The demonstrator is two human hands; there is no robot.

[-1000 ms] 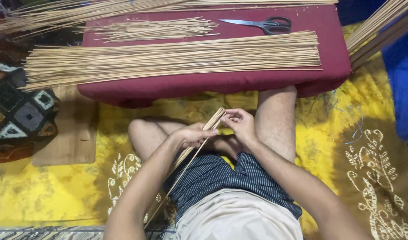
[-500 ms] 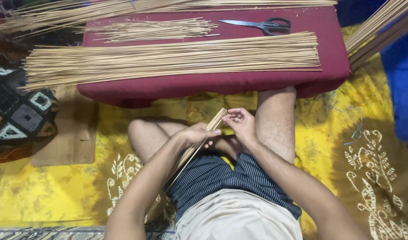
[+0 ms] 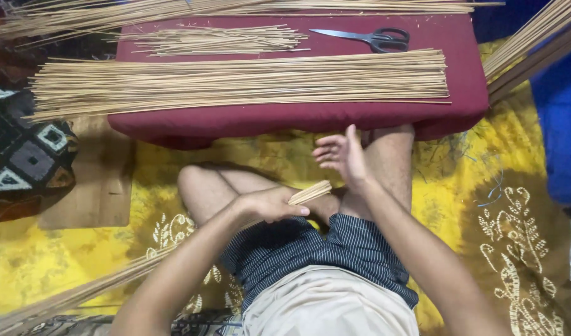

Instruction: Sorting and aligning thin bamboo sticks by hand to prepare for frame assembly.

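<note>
Dark red cushion (image 3: 310, 118) across upper frame. Wide row of long thin sticks (image 3: 242, 81) laid lengthwise on cushion. Smaller loose pile of sticks (image 3: 211, 39) behind it, upper centre. Black-handled scissors (image 3: 366, 37) upper right of cushion, blades pointing left. More sticks (image 3: 173, 9) along top edge. Slanted sticks (image 3: 534, 37) in upper right corner. Yellow patterned cloth (image 3: 503, 249) covers floor. Patterned pillow (image 3: 24, 155) at left edge. Brown board (image 3: 92, 180) beside it. Blue fabric (image 3: 562, 124) at right edge.
</note>
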